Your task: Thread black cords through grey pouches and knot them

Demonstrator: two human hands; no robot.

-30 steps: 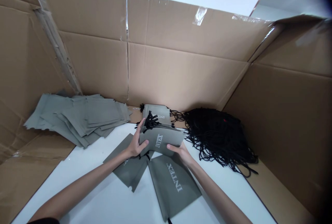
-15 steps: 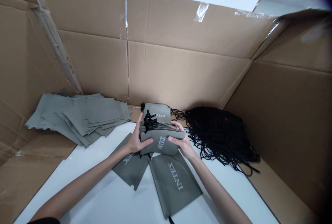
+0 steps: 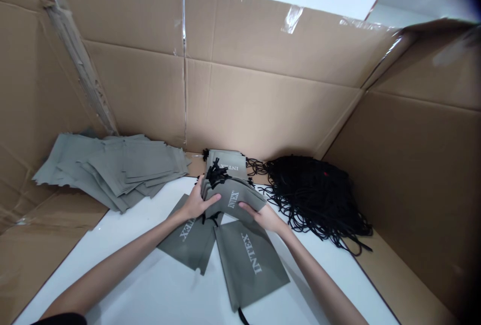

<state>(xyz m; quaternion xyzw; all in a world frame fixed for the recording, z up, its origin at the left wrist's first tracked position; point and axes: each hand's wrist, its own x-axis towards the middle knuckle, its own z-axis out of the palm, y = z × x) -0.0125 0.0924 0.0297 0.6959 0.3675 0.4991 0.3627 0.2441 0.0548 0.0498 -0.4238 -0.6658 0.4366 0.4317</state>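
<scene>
Our left hand (image 3: 195,203) and right hand (image 3: 263,216) clamp a stack of grey bags (image 3: 231,195) between them, its long axis running away from us, black drawstring ends pointing toward the far cardboard wall (image 3: 263,104).

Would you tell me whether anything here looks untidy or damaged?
The grey pouches at left lie in a loose, fanned heap, and the black cords are tangled. Tape peels off the cardboard wall. Both hands grip a neat stack.
</scene>
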